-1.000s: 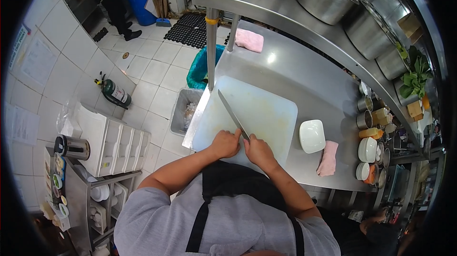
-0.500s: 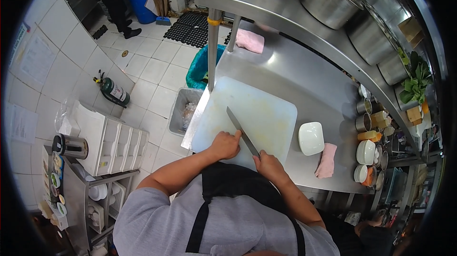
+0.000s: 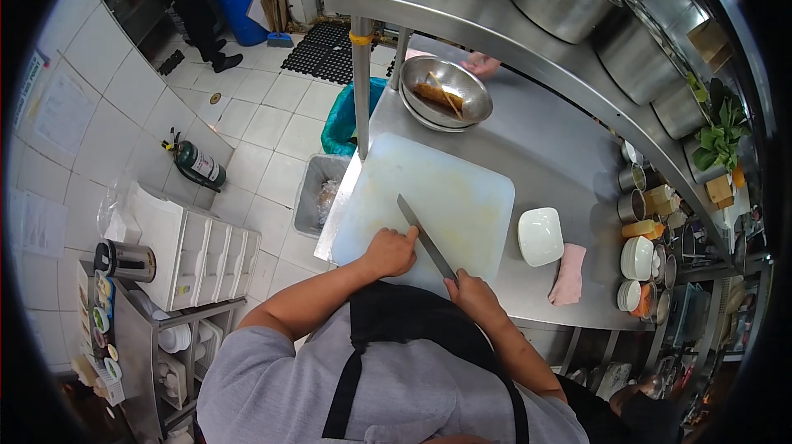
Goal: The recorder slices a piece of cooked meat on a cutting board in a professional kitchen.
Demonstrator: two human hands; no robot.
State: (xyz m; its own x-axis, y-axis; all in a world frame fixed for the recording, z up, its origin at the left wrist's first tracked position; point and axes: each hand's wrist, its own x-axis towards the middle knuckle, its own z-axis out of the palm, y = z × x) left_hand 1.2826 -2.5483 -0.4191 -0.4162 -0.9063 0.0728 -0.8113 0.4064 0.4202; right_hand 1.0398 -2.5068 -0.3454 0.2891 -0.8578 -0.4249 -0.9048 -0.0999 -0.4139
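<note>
My right hand (image 3: 464, 285) grips the handle of a long knife (image 3: 423, 234), its blade lying diagonally over the pale cutting board (image 3: 445, 188). My left hand (image 3: 390, 252) is closed on the board, forefinger at the blade; anything inside its curled fingers is hidden. Right of the board are a white square bowl (image 3: 540, 236) and a folded pink cloth (image 3: 568, 275). Stacked steel bowls (image 3: 445, 93) stand behind the board, brown contents and wooden sticks in the top one. Another person's hand (image 3: 480, 63) is just behind them.
Pots (image 3: 558, 0) and leafy greens (image 3: 719, 143) line the overhead shelf. Containers (image 3: 639, 250) crowd the counter's right end. Bins (image 3: 318, 196), a fire extinguisher (image 3: 198, 159) and white drawers (image 3: 206, 250) are on the left. A person (image 3: 198, 7) in black stands at the back.
Stacked steel bowls have appeared at the back beside another person's hand, covering most of the far pink cloth. Over the last second my right hand and knife have shifted toward the lower right.
</note>
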